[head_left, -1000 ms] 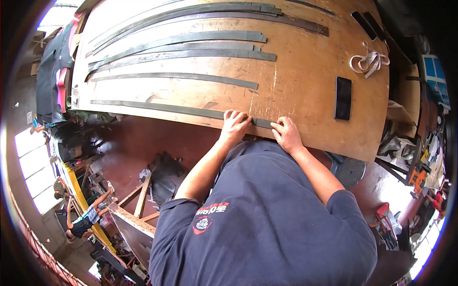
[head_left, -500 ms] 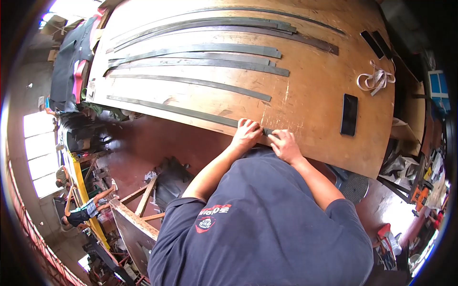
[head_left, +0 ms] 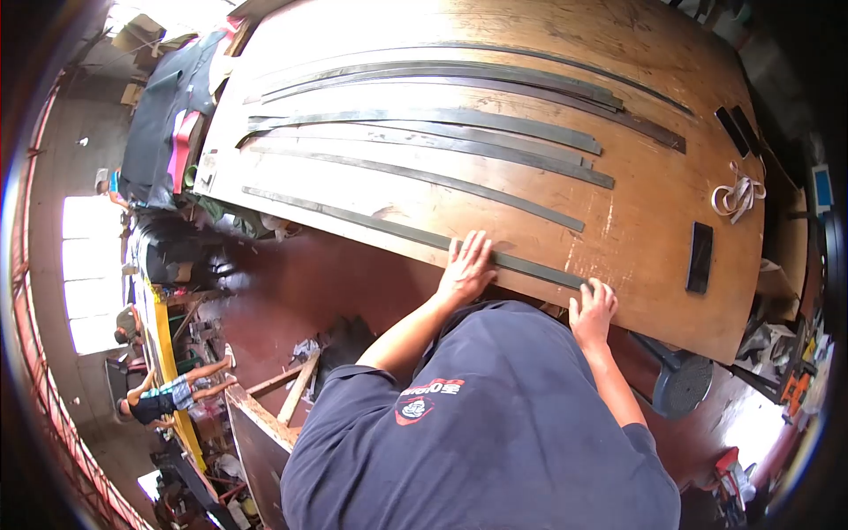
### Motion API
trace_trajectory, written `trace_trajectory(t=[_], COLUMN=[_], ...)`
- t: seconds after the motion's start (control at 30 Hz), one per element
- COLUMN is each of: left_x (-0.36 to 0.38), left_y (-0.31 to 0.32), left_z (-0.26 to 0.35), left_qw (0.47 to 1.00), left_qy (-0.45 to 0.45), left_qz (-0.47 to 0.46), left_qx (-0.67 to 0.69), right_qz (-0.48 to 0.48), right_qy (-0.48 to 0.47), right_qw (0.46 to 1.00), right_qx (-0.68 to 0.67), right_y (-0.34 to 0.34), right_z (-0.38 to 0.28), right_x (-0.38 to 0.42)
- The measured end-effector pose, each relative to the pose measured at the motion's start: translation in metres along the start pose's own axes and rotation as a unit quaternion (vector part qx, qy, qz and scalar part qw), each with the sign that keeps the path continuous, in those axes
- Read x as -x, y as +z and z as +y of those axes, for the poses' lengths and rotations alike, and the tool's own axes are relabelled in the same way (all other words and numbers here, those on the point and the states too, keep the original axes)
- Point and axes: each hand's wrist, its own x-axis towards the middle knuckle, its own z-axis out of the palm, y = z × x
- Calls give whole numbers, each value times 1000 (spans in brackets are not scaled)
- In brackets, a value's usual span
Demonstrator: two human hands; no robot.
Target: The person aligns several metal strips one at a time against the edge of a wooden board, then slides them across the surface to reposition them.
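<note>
A long, narrow dark strip (head_left: 539, 269) lies along the near edge of the wooden table (head_left: 654, 309). My left hand (head_left: 466, 268) rests flat across it, fingers stretched out and slightly apart. At the strip's right end is my right hand (head_left: 594, 311), its fingers bent and closed around that end, with the thumb side partly hidden. Just beyond my hands, another dark strip (head_left: 495, 196) runs roughly parallel. Farther back lie several more grey-black strips (head_left: 459, 122), some overlapping.
A black phone (head_left: 700, 256) and a coiled white tape (head_left: 740, 194) lie on the table's right side, with dark flat objects (head_left: 733, 132) behind them. A dark stool (head_left: 680, 384) stands below the right edge. Dark material (head_left: 168, 115) is piled at the left; other people (head_left: 163, 402) are beyond.
The view has shifted. My left hand has moved left along the strip and its fingers have straightened, so my hands are now farther apart. My right hand stays near the strip's right end.
</note>
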Motion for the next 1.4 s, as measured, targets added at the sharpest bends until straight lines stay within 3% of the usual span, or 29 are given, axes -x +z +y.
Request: trace_trajectory(t=[0.1,0.17,0.33,0.47,0.53,0.67,0.77,0.87,0.9,0.97,1.07,1.13,1.17,1.2,1.23,1.3,1.4], left_x=[22,25,27,32,36,46,56,57,51,49,49,57,63,68,77,83,89], left_y=[-15,-28,-37,-39,-36,-42,-38,-45,-48,-44,-43,-48,-51,-53,-48,-49,-88], left_z=[-55,-76,-108,-130,-144,-174,-191,-177,-167,-156,-163,-187,-200,-218,-241,-286,-343], left_qw=[998,998,993,991,991,994,993,996,996,996,990,990,989,988,972,971,976], left_qy=[-42,-30,44,76,75,42,-11,-31,-22,-9,-31,-51,-54,-66,-62,-106,-190], left_qz=[-19,-43,-107,-105,-93,-79,-65,-38,-55,-76,-106,-102,-94,-86,-86,-61,-25], left_qx=[-32,-42,-27,-44,-54,-62,-93,-68,-59,-49,-82,-88,-97,-111,-212,-206,-109], right_qz=[60,58,-119,-130,-135,-116,-134,-99,-122,-108,-119,-182,-19,-45,-38,-43,13], right_qy=[-5,-81,-143,-88,-7,74,125,76,31,-60,-34,50,26,94,138,186,135], right_qw=[998,993,982,987,986,980,970,987,992,992,991,979,992,988,981,972,976], right_qx=[10,-60,-36,30,97,141,158,102,30,23,50,78,124,114,132,138,172], right_y=[8,26,99,98,81,47,30,39,44,70,73,28,54,35,20,20,31], right_z=[-47,-88,-173,-159,-131,-63,-58,-94,-107,-131,-117,-113,-88,-85,-89,-79,-80], right_x=[-12,-25,-49,-39,-31,-1,-4,-23,-32,-34,-30,-37,-13,-13,-13,-16,-19])
